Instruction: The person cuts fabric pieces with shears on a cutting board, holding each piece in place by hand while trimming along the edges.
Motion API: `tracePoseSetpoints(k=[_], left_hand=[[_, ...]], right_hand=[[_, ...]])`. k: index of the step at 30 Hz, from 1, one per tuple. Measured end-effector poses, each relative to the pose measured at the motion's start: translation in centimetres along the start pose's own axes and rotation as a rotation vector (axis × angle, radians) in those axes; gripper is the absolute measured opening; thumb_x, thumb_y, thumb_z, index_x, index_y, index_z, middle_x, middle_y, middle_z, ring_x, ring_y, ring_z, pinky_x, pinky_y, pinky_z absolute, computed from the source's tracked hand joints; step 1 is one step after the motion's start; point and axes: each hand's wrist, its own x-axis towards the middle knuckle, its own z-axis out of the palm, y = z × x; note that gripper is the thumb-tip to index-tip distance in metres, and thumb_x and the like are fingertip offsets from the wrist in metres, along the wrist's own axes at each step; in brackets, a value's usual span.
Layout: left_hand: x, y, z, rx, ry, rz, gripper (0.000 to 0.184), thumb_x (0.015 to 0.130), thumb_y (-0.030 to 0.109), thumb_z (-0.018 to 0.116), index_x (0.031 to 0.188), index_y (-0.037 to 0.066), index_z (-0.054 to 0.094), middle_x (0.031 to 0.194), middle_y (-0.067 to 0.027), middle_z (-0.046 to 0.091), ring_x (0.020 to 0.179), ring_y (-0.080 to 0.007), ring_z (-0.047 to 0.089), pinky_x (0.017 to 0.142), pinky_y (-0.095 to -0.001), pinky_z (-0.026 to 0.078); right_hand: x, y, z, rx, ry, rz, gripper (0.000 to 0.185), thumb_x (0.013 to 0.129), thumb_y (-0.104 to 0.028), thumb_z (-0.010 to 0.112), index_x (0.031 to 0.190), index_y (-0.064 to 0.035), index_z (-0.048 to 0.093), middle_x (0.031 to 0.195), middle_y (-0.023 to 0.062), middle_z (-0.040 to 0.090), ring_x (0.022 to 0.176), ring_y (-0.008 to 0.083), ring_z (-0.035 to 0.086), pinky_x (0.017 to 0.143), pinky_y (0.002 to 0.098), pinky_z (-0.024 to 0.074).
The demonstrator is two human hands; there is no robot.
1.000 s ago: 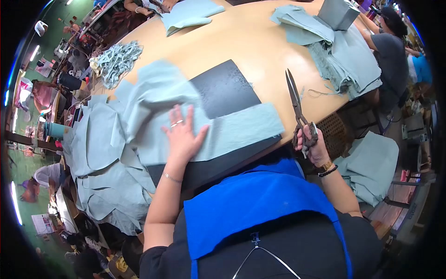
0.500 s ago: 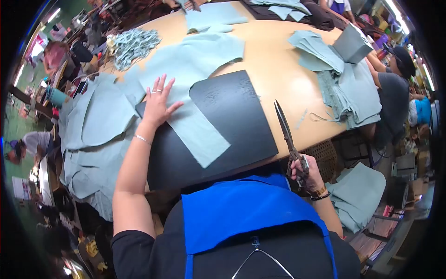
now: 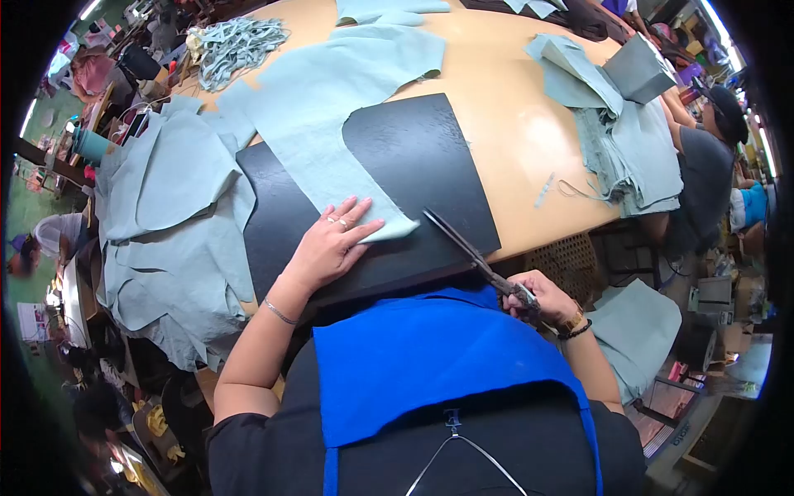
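A pale green fabric piece (image 3: 310, 136) stretches from the far table onto a black board (image 3: 438, 178), its narrow end folded or curled near the board's front. My left hand (image 3: 337, 240) lies on that end with fingers stretched out, pressing the cloth. In my right hand (image 3: 533, 299) is a pair of large scissors (image 3: 467, 255), the fingers wrapped round its handles. The blades look closed and point up and left, their tip close to the cloth's narrow end but apart from it.
Left of the board lies a heap of green fabric (image 3: 174, 194). Fabric strips (image 3: 236, 50) are piled at the back left. A fabric stack (image 3: 633, 161) with a grey block (image 3: 641, 70) stands right, near a seated person (image 3: 715, 178). More fabric (image 3: 633, 331) lies below, right.
My left hand has slid down the cloth toward me, to its narrow end, which has curled up. The scissors have swung left, from upright to slanting over the board.
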Motion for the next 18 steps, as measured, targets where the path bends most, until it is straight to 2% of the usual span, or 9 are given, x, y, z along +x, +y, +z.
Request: tracePoseSetpoints(k=[2, 5, 6, 10, 13, 18], left_hand=[[0.4, 0.7, 0.8, -0.066, 0.038, -0.028, 0.040, 0.090, 0.022, 0.056, 0.131, 0.023, 0.056, 0.148, -0.0099, 0.037, 0.136, -0.0340, 0.035, 0.109, -0.0523, 0.029], [0.7, 1.6, 1.3, -0.035, 0.042, 0.002, 0.046, 0.088, 0.034, 0.060, 0.132, 0.024, 0.055, 0.148, -0.0113, 0.036, 0.136, -0.0369, 0.033, 0.109, -0.0548, 0.027], [0.7, 1.9, 1.1, -0.019, 0.033, 0.017, 0.050, 0.085, 0.040, 0.062, 0.132, 0.024, 0.054, 0.149, -0.0119, 0.036, 0.136, -0.0378, 0.033, 0.109, -0.0558, 0.027], [0.5, 2.3, 0.9, 0.026, 0.018, 0.046, 0.070, 0.074, 0.060, 0.065, 0.133, 0.024, 0.054, 0.149, -0.0136, 0.034, 0.136, -0.0399, 0.031, 0.108, -0.0585, 0.026], [0.4, 2.1, 1.0, 0.036, 0.018, 0.049, 0.075, 0.071, 0.064, 0.065, 0.133, 0.024, 0.053, 0.150, -0.0139, 0.033, 0.136, -0.0402, 0.031, 0.108, -0.0590, 0.026], [0.6, 2.4, 0.9, 0.047, 0.009, 0.048, 0.077, 0.072, 0.066, 0.063, 0.135, 0.024, 0.051, 0.150, -0.0139, 0.032, 0.137, -0.0404, 0.030, 0.107, -0.0593, 0.026]], right_hand=[[0.0, 0.8, -0.5, 0.043, -0.044, 0.004, 0.027, 0.084, -0.029, 0.069, 0.079, -0.0038, 0.060, 0.069, 0.0027, 0.061, 0.062, 0.0082, 0.059, 0.057, 0.0231, 0.0494], [0.2, 0.8, -0.3, 0.099, -0.063, 0.005, 0.032, 0.084, -0.034, 0.068, 0.080, -0.0038, 0.060, 0.070, 0.0028, 0.060, 0.062, 0.0090, 0.059, 0.058, 0.0236, 0.0498], [0.5, 0.8, -0.5, 0.048, -0.096, 0.034, 0.038, 0.084, -0.041, 0.068, 0.082, -0.0039, 0.060, 0.072, 0.0031, 0.060, 0.063, 0.0100, 0.059, 0.059, 0.0242, 0.0500], [0.6, 0.4, 0.5, 0.217, -0.034, -0.002, 0.041, 0.083, -0.045, 0.069, 0.081, -0.0044, 0.060, 0.070, 0.0032, 0.059, 0.061, 0.0105, 0.058, 0.057, 0.0242, 0.0491], [0.5, 0.0, 0.4, 0.212, -0.043, 0.003, 0.036, 0.084, -0.039, 0.069, 0.079, -0.0047, 0.059, 0.070, 0.0026, 0.058, 0.061, 0.0094, 0.057, 0.057, 0.0234, 0.0488], [1.3, -0.4, 0.2, 0.000, -0.101, 0.003, 0.024, 0.082, -0.026, 0.069, 0.077, -0.0062, 0.057, 0.071, -0.0008, 0.057, 0.063, 0.0057, 0.055, 0.058, 0.0211, 0.0474]])
